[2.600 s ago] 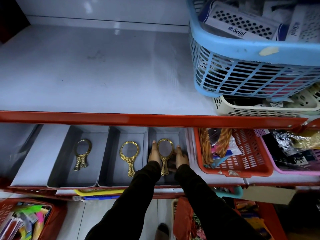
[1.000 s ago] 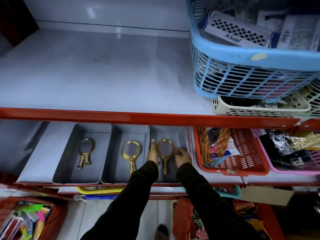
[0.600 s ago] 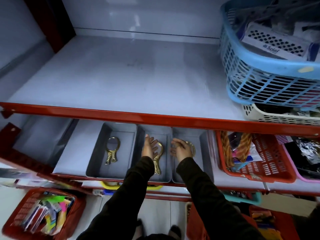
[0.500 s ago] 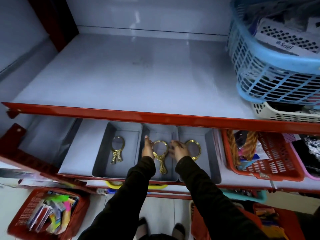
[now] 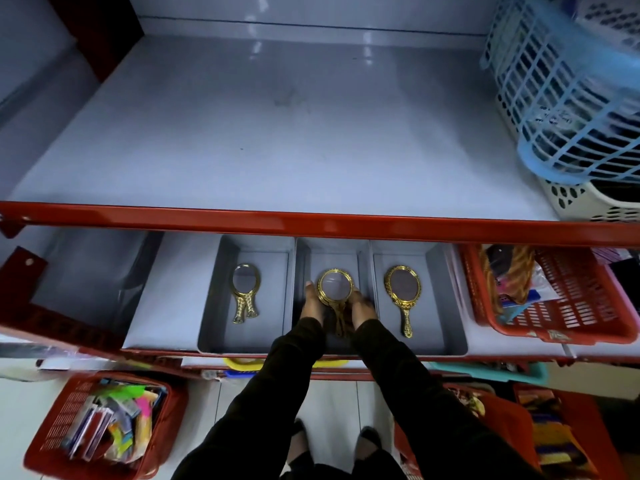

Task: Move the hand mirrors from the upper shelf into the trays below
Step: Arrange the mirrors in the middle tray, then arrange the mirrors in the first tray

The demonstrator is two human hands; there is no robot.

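Observation:
Three grey trays stand side by side on the lower shelf. The left tray holds gold hand mirrors stacked together. The right tray holds a gold oval mirror lying flat. In the middle tray, gold mirrors sit between my two hands. My left hand presses their left side and my right hand presses the right side; the handles are mostly hidden between my palms. The upper shelf shows no mirrors.
A blue basket over a white basket fills the upper shelf's right end. A red basket stands right of the trays. The red shelf lip runs above the trays. Red baskets sit on the floor.
My hands left the right tray's mirror lying flat and moved over to the middle tray, where they now clasp its mirrors from both sides. The view swung left.

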